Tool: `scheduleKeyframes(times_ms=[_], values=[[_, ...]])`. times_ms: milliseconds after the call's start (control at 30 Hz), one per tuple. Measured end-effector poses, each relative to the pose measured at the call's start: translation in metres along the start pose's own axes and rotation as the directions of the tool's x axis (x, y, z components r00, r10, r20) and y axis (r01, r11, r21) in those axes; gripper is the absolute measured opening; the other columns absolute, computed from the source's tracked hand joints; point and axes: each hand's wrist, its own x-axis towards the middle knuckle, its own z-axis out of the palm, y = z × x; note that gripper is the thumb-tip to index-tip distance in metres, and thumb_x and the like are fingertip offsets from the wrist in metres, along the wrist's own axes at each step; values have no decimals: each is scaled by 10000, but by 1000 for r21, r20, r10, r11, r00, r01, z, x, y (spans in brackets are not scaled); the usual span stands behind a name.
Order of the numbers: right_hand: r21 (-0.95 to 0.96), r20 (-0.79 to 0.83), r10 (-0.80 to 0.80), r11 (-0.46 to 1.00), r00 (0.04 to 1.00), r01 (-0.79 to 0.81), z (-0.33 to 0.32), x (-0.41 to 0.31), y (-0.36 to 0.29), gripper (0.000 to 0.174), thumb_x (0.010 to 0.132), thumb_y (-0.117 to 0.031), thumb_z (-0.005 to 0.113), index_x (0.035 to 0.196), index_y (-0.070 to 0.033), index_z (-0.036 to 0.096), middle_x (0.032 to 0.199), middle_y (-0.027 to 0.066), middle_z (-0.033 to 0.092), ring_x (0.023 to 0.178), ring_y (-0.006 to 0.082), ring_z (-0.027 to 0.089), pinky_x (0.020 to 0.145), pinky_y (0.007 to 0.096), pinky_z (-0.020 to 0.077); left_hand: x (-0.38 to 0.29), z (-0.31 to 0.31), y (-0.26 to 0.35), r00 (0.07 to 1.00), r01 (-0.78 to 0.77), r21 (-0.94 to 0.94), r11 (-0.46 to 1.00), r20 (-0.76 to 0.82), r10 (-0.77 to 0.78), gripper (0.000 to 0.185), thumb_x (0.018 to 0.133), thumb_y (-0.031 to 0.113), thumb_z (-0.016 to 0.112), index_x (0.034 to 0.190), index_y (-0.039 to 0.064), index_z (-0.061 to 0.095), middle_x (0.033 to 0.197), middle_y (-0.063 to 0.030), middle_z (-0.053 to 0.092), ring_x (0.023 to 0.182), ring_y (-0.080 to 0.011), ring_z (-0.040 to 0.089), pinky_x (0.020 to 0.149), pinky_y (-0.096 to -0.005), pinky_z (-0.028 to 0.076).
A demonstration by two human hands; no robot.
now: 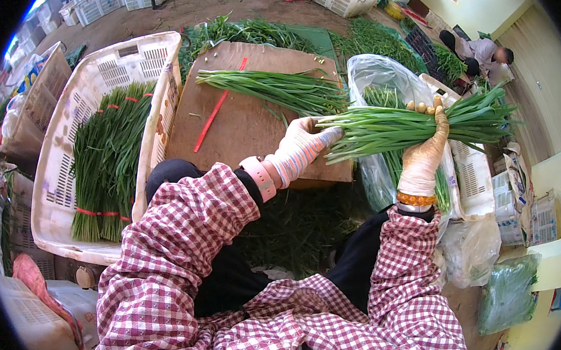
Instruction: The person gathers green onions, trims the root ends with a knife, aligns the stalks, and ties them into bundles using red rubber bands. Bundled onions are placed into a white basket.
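Observation:
A loose bunch of garlic chives (381,125) lies level above the board's right edge. My right hand (423,147), in a stained glove, wraps around its middle, with the leafy tips pointing right. At the pale stem ends, my left hand (300,148), in a striped knit glove, grips with the thumb in front; its fingertips are partly hidden. Beyond my hands, a second pile of chives (278,90) rests on the brown wooden board (252,142). Under that pile runs a red strip (211,121), laid slantwise across the board.
On the left, a white plastic crate (155,118) holds chive bundles (114,159) tied with red bands. A plastic-lined crate (470,173) with more chives stands at right. Loose greens (248,33) lie behind the board. Another person (488,57) sits at far right.

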Motion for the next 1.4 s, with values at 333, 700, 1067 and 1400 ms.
scheduleKeyframes(times_ms=[333,700,1067,1400], values=[[19,104,-60,998,993,58,-9,6,-6,365,948,-205,632,1259,-22,581,863,21,579,865,197,599,951,413,525,4,-21,1,984,-173,316,933,90,153,278,878,147,726,1131,47,669,1062,-50,710,952,-146,660,829,-315,539],[215,366,49,967,929,-136,-23,11,-25,468,940,-164,636,1361,-4,509,878,24,599,908,199,591,1015,440,476,0,-31,49,832,-554,682,478,447,328,346,941,178,628,1254,41,575,1019,-127,711,955,-253,693,862,-360,538],[137,389,100,977,916,-165,-2,-2,-4,479,917,-190,658,1336,-2,524,937,32,622,981,200,590,1022,434,451,7,-13,43,901,-418,533,736,348,260,134,942,81,652,1046,0,673,909,-43,700,857,-84,617,782,-280,521],[166,459,117,963,881,-214,4,-7,6,448,927,-183,646,1317,-1,522,964,42,627,990,210,584,1016,427,449,-5,-6,50,859,-508,574,643,392,329,190,911,130,681,1067,22,664,833,-84,673,769,-145,631,726,-318,522]])
